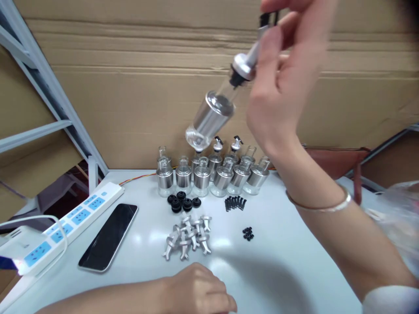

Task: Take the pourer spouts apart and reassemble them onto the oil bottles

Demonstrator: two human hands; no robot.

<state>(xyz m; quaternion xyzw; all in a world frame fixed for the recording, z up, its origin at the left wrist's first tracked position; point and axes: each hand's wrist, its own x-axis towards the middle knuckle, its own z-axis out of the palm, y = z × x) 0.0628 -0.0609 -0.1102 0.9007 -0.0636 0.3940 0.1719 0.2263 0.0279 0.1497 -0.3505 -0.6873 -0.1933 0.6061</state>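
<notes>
Your right hand (278, 65), toward one o'clock, pinches the spout of a tilted bottle (212, 114) near twelve; your left hand (201, 290), loosely curled and apparently empty, is at six, below metal spouts (187, 235).

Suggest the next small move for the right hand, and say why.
I'd probably turn the raised bottle upright before lowering it. The right hand holds it tilted by its pourer, and in this view its base overlaps the standing bottles. Straightening it first should lessen the risk of knocking one over, though their true gap is hard to judge.
</notes>
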